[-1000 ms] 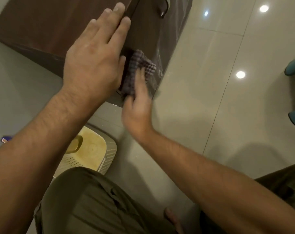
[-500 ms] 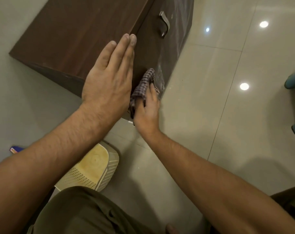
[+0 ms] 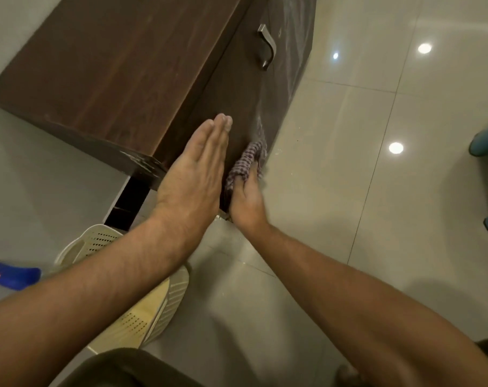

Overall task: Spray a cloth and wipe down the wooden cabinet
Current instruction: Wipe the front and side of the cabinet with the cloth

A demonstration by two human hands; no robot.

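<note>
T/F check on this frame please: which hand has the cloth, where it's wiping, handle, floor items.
1. The right hand presses the checked cloth against the cabinet front. True.
2. The left hand grips the metal handle. False: it lies flat and open near the cabinet's corner, away from the handle.
3. The cloth is wiping the cabinet's top. False: it is low on the front face.
4. A perforated cream basket sits on the floor. True.

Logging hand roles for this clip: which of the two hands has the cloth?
The right hand presses the checked cloth against the cabinet front; the left hand is flat and empty.
</note>
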